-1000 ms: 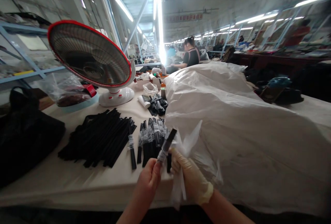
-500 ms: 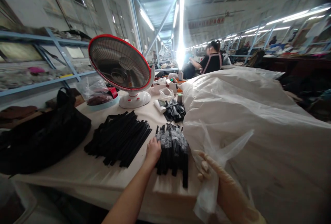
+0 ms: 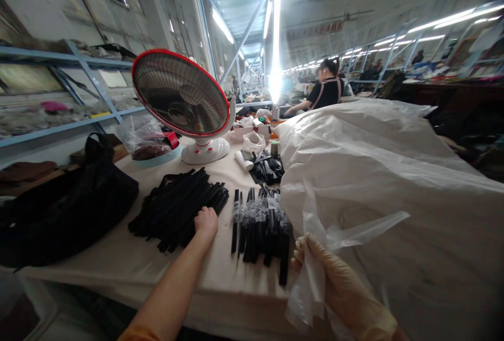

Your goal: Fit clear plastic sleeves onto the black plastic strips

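My left hand (image 3: 206,221) is bare and rests on the right edge of a pile of flat black strips (image 3: 173,210). Its fingers are curled down among the strips, closed on one as far as I can see. My right hand (image 3: 311,257), in a pale thin glove, pinches a strip of clear plastic film (image 3: 315,291) whose loose ends stick up and hang down. Between the two hands lies a row of black strip bundles (image 3: 262,225) with clear plastic wound around their upper parts.
A red-rimmed fan-shaped heater (image 3: 181,94) stands at the back of the cloth-covered table (image 3: 212,283). Left is a black bag (image 3: 66,204); right, a large white plastic-covered heap (image 3: 386,173). More black bundles (image 3: 268,167) and a thread cone (image 3: 274,148) sit behind. A person (image 3: 326,89) works beyond.
My left hand has moved left from the wrapped bundles to the loose pile. Narrow black pieces now lie apart at the row's left end. My right hand has shifted slightly with the film.
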